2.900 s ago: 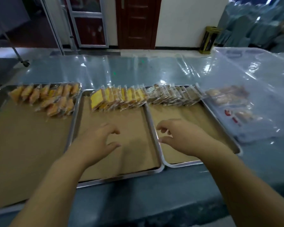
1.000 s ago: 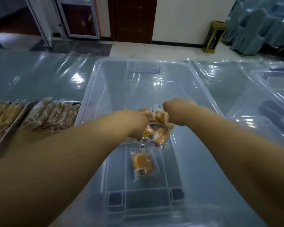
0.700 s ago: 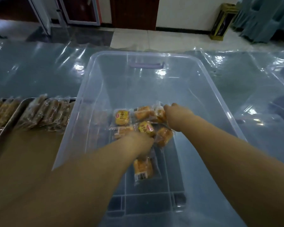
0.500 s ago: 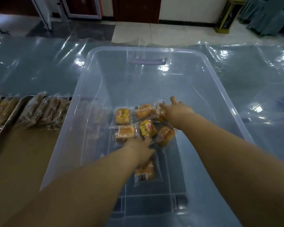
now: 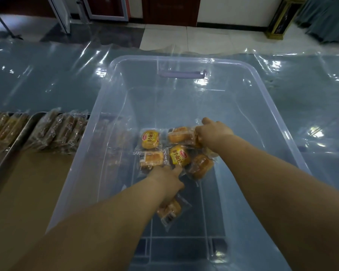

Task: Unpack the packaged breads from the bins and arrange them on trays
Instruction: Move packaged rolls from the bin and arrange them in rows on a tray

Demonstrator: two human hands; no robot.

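Several packaged breads point(image 5: 176, 151) lie clustered on the floor of a clear plastic bin point(image 5: 100, 106). My left hand point(image 5: 167, 179) reaches into the bin from below the cluster, and an extended finger touches the yellow-labelled packet point(image 5: 179, 156). One more packet point(image 5: 169, 211) lies partly hidden under my left wrist. My right hand point(image 5: 213, 133) is at the right end of the cluster, thumb raised, its fingers curled on the edge of a packet point(image 5: 181, 134).
A metal tray point(image 5: 18, 137) lined with brown paper sits left of the bin, with a row of packaged breads point(image 5: 57, 132) along its far side. The bin has a purple handle point(image 5: 181, 73) on its far wall. Clear plastic sheeting covers the table.
Both hands went from above the trays into the bin. Over the last second the packets settled on the bin floor; my right hand shifted to the cluster's right end.
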